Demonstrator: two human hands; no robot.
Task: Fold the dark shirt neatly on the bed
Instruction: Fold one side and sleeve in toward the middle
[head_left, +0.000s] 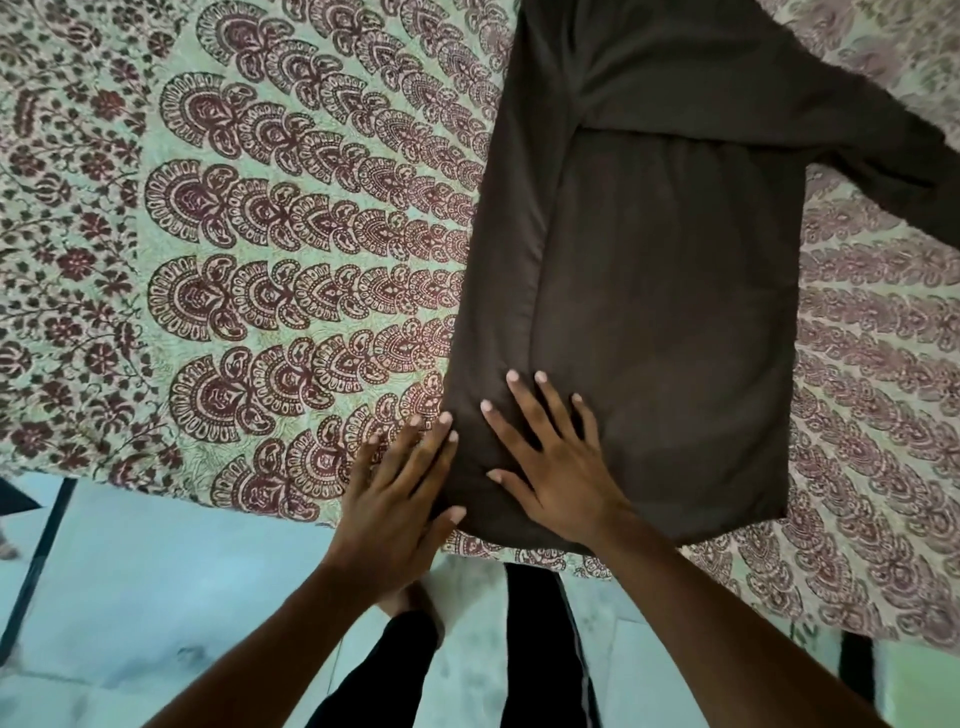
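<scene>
Hands first: we find the left hand (400, 499) flat, fingers spread, at the dark shirt's (665, 312) near left edge, and the right hand (550, 467) flat on its near left corner; neither grips. The shirt lies on the bed (234, 234), left side folded inward, one sleeve (857, 130) outstretched far right.

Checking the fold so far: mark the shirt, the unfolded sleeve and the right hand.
shirt (670, 312), head view, middle of the body panel
sleeve (883, 150), head view, its spread-out length
right hand (561, 467), head view, back of the hand
</scene>
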